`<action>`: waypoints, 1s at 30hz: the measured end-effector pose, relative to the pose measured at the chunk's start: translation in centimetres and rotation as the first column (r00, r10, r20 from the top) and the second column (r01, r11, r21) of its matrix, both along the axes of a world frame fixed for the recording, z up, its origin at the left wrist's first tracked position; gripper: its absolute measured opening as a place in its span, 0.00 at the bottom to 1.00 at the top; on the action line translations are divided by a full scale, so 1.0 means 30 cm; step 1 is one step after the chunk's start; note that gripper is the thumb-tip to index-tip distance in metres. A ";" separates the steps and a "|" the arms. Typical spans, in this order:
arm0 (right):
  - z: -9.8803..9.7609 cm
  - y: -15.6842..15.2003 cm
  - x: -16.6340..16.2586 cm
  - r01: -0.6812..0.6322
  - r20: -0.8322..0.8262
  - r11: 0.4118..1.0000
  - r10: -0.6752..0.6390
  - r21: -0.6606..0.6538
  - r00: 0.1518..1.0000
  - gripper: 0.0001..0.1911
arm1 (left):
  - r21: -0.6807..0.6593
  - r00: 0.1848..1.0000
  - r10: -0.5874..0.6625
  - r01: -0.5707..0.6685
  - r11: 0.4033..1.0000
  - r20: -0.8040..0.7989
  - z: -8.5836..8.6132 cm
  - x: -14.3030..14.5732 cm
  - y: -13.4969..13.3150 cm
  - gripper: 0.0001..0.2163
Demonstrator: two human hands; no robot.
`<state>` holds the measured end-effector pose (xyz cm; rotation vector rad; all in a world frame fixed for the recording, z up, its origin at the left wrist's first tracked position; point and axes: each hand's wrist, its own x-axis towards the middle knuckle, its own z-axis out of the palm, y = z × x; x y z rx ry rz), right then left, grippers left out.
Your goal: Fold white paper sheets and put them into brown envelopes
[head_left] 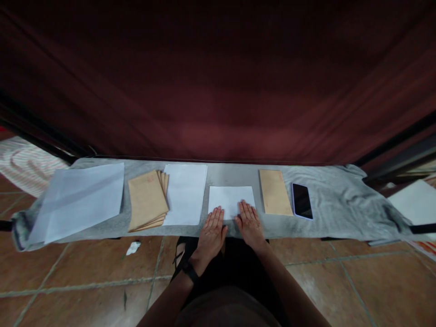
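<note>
A small folded white sheet (pixel 231 200) lies on the grey cloth-covered bench (pixel 340 204) straight ahead of me. My left hand (pixel 211 229) rests flat, fingers stretched out, on the sheet's near left edge. My right hand (pixel 250 221) lies flat in the same way on its near right edge. Neither hand holds anything. A black band is on my left wrist.
Left of the sheet lie a stack of white paper (pixel 185 194), a fanned pile of brown envelopes (pixel 147 200) and large pale sheets (pixel 80 200). To the right lie one brown envelope (pixel 274 192) and a black phone (pixel 301 200). A dark red curtain (pixel 218 77) hangs behind. A paper scrap (pixel 133 248) is on the tiled floor.
</note>
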<state>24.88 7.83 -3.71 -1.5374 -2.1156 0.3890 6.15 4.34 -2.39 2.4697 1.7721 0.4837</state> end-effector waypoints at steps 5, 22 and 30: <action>-0.028 -0.020 0.060 0.033 0.113 0.995 -0.044 0.095 0.993 0.32 | 0.040 0.999 0.042 -0.041 0.998 -0.029 -0.010 -0.045 -0.035 0.27; -0.063 -0.041 0.092 0.002 0.309 0.948 -0.105 0.318 0.945 0.33 | 0.002 0.998 -0.059 0.059 0.998 -0.033 -0.028 0.200 0.263 0.26; -0.048 -0.040 0.088 0.019 0.279 0.951 -0.109 0.308 0.954 0.35 | -0.034 0.996 0.057 -0.059 0.998 -0.066 -0.045 0.128 0.366 0.27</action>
